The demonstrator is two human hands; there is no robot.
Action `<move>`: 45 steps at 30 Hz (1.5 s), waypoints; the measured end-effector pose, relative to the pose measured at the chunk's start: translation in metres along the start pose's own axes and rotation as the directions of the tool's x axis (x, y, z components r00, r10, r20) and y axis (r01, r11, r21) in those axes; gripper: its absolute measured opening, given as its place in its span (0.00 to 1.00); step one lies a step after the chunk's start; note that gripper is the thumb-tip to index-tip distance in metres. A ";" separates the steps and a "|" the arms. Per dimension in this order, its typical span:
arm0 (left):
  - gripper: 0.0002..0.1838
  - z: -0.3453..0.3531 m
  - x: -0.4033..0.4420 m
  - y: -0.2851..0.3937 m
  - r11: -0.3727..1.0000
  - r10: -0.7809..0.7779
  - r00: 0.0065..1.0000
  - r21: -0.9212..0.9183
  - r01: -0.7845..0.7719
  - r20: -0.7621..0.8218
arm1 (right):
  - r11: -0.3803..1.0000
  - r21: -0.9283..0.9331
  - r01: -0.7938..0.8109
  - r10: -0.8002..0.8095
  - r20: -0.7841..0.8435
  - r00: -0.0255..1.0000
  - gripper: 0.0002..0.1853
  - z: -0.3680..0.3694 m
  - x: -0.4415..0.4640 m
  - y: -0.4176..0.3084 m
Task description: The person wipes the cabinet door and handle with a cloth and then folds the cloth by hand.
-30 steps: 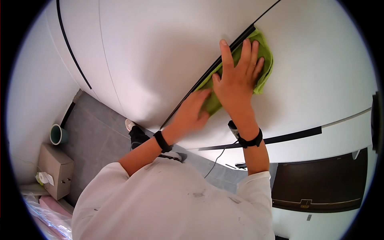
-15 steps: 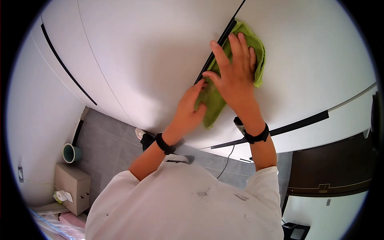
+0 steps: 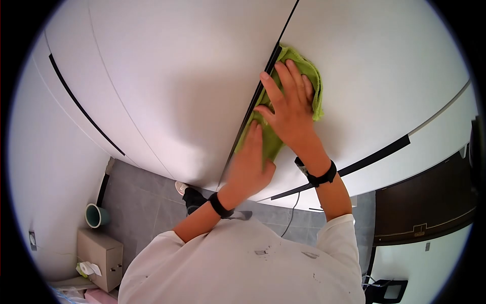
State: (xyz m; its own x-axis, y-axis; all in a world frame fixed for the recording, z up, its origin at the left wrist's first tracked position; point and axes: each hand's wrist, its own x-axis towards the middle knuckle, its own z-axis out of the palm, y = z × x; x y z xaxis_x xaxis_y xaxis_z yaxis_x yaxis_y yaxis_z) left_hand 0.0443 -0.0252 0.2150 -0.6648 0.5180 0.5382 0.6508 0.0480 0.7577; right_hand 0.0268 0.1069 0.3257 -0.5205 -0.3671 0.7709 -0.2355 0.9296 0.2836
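Observation:
A green cloth (image 3: 310, 67) lies against a white cabinet front (image 3: 374, 66), along a long black handle strip (image 3: 257, 95). My right hand (image 3: 292, 111) presses flat on the cloth, fingers spread, with its index fingertip close to the strip. Lower down, my left hand (image 3: 248, 164) rests over the cloth's lower part with its fingers stretched out; it is slightly blurred. Part of the cloth is hidden under both hands. Each wrist wears a black band.
Another black handle (image 3: 83, 104) runs down the cabinet at left, and one (image 3: 374, 157) lies at lower right. A green bucket (image 3: 96, 216) and a beige bedside cabinet (image 3: 101, 253) stand on the grey tiled floor (image 3: 147, 202). A dark door (image 3: 420, 213) is at right.
My left hand has moved from the cloth's left edge onto its lower part, with fingers straightened. My right hand stays spread on the cloth. The view has shifted slightly.

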 end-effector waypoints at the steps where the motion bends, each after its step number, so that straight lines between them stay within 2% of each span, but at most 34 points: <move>1: 0.45 0.002 0.003 -0.002 1.000 -0.002 1.000 0.001 0.002 -0.001 | 1.000 -0.011 0.009 -0.010 -0.005 1.000 0.43 -0.001 0.000 0.001; 3: 0.46 0.006 0.009 -0.011 0.991 0.131 0.988 0.003 -0.131 -0.088 | 1.000 -0.025 0.012 -0.012 -0.007 1.000 0.42 -0.003 0.000 -0.004; 4: 0.46 0.006 0.006 -0.014 0.991 0.133 0.987 0.001 -0.133 -0.086 | 1.000 -0.008 -0.003 0.004 0.011 1.000 0.42 -0.006 0.002 -0.006; 6: 0.45 0.002 0.007 -0.018 0.998 0.049 0.996 -0.040 -0.052 -0.072 | 1.000 -0.007 -0.007 0.007 0.015 1.000 0.42 -0.010 0.006 -0.005; 7: 0.45 0.002 0.011 -0.019 0.997 0.063 0.995 -0.038 -0.066 -0.075 | 1.000 -0.008 0.009 -0.009 0.019 1.000 0.42 -0.012 0.006 -0.001; 9: 0.45 -0.003 0.010 -0.016 0.981 0.052 0.996 -0.183 -0.064 -0.074 | 1.000 -0.008 0.026 -0.026 0.030 0.999 0.41 -0.015 0.007 -0.001; 12: 0.44 -0.005 0.005 -0.012 0.997 0.018 0.998 -0.077 -0.022 -0.061 | 0.999 -0.047 0.020 -0.021 -0.018 1.000 0.41 -0.015 0.009 -0.005; 14: 0.44 -0.007 0.007 -0.013 0.996 0.023 0.998 -0.088 -0.027 -0.052 | 0.995 -0.007 -0.096 0.096 -0.028 0.995 0.42 -0.016 0.013 -0.006; 21: 0.44 -0.007 0.008 -0.016 0.992 0.039 0.999 -0.124 -0.040 -0.009 | 0.998 0.029 -0.064 0.066 -0.048 0.997 0.45 -0.019 0.017 0.000; 26: 0.44 -0.007 0.007 -0.018 0.994 0.058 0.998 -0.093 -0.058 0.000 | 0.993 -0.107 -0.050 0.044 -0.054 0.998 0.44 -0.025 0.021 0.001; 28: 0.44 -0.005 0.006 -0.017 0.994 0.084 0.996 -0.071 -0.085 -0.012 | 0.991 -0.115 -0.060 0.056 -0.044 0.997 0.44 -0.028 0.023 0.001; 36: 0.43 0.001 -0.001 -0.025 0.994 -0.009 0.999 -0.106 0.015 0.052 | 0.984 -0.150 -0.099 0.105 0.027 0.994 0.46 -0.028 0.018 -0.003; 38: 0.43 -0.001 -0.002 -0.025 0.995 -0.011 0.999 -0.103 0.016 0.053 | 0.994 -0.094 -0.064 0.077 0.142 0.987 0.50 -0.027 0.011 -0.003; 43: 0.44 0.000 -0.001 -0.026 0.992 0.019 1.000 -0.122 -0.017 0.014 | 0.993 -0.104 -0.057 0.071 0.137 0.988 0.53 -0.014 0.006 -0.003; 45: 0.43 0.003 -0.003 -0.027 0.989 -0.045 0.998 -0.142 0.052 0.051 | 0.993 -0.099 -0.060 0.072 0.124 0.990 0.54 -0.015 0.008 0.000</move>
State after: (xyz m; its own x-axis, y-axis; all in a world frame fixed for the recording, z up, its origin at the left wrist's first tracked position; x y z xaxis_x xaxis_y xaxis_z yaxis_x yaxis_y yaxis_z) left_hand 0.0302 -0.0251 0.1920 -0.6739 0.5578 0.4844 0.5572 -0.0468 0.8290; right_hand 0.0352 0.1043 0.3408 -0.6341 -0.3003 0.7126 -0.1214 0.9488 0.2917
